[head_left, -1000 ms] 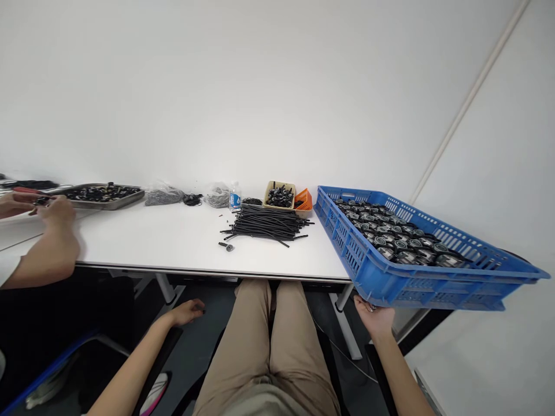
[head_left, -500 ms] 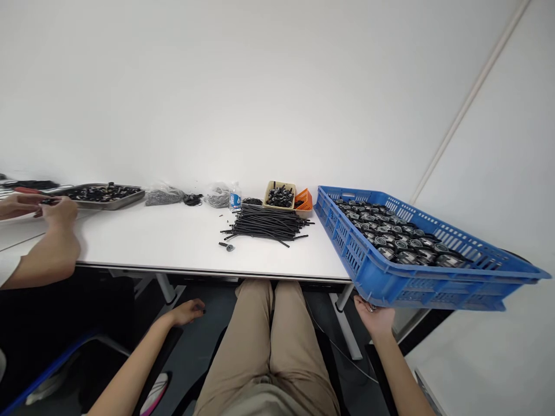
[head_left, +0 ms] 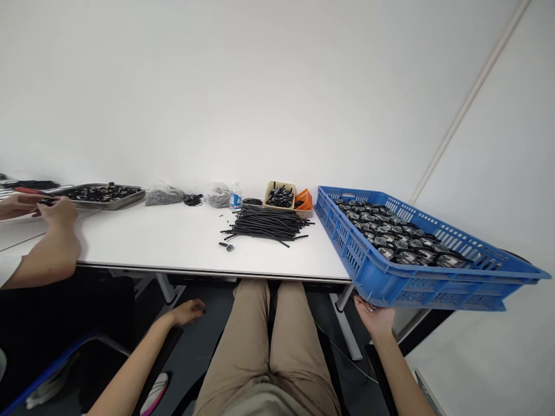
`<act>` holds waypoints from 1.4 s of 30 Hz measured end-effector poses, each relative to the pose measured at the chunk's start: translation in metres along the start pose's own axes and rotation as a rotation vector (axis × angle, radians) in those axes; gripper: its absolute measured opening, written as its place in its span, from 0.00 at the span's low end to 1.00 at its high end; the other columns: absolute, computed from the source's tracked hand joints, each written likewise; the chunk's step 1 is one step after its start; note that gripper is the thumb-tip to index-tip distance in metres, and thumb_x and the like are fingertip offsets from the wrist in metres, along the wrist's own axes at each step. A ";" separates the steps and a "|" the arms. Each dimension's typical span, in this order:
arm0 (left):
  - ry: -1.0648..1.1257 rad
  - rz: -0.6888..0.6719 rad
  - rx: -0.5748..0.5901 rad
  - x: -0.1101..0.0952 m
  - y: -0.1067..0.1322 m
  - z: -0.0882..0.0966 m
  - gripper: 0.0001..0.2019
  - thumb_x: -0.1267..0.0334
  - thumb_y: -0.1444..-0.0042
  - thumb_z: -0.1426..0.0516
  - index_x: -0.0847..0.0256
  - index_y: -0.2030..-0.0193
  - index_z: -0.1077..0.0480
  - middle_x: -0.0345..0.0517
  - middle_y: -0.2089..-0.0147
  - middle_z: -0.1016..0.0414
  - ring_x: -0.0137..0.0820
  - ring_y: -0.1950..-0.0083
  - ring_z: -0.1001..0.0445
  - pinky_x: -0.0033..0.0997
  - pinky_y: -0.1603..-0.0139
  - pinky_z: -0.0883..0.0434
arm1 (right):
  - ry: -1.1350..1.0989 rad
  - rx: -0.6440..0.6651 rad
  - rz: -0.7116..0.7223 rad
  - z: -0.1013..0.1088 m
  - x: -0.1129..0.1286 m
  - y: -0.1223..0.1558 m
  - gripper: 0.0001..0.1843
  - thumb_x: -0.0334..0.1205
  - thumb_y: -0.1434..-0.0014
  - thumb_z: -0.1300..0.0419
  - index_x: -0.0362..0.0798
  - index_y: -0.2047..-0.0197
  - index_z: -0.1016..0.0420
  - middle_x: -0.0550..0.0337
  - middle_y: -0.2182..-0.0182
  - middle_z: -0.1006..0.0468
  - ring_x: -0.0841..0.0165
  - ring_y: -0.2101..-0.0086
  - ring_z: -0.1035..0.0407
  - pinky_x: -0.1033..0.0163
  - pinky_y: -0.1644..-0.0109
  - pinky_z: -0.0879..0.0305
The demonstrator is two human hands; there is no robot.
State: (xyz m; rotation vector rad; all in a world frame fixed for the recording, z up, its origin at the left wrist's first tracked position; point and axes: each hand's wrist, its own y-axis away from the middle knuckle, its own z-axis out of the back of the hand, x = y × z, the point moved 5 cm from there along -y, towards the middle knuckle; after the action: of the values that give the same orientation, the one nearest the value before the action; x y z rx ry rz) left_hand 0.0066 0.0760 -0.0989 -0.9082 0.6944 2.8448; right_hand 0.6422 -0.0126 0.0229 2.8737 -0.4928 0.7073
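My right hand [head_left: 375, 319] is pressed up under the near left corner of a blue plastic crate [head_left: 416, 286] and grips its bottom edge. The crate is full of several round black and silver parts [head_left: 392, 238]. It rests partly on the right end of the white table [head_left: 173, 242] and juts out past it. My left hand [head_left: 189, 312] hangs below the table edge by my left knee. Its fingers are curled, and anything in them is hidden. My legs in tan trousers [head_left: 264, 341] reach under the table.
A pile of black rods [head_left: 266, 225], a small black part [head_left: 226, 247], a beige bin [head_left: 280, 195], an orange bin [head_left: 303, 200], a bottle [head_left: 235, 197] and bags [head_left: 163, 195] lie on the table. At far left a co-worker's hands [head_left: 52, 209] work beside a metal tray [head_left: 104, 195].
Only the co-worker's hands at the far left have shifted slightly. My hands and the crate have stayed put.
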 end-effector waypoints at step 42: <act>0.011 0.012 0.009 -0.010 0.007 0.003 0.28 0.48 0.56 0.46 0.62 0.50 0.32 0.43 0.66 0.26 0.39 0.63 0.22 0.34 0.61 0.28 | 0.087 0.002 0.067 -0.002 0.005 0.000 0.14 0.41 0.46 0.41 0.50 0.75 0.45 0.70 0.81 0.37 0.70 0.81 0.38 0.63 0.78 0.37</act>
State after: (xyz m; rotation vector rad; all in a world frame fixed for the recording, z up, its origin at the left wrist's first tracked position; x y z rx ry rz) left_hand 0.0116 0.0714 -0.0888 -0.9224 0.7154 2.8469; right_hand 0.6449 -0.0138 0.0270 2.8253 -0.5784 0.8397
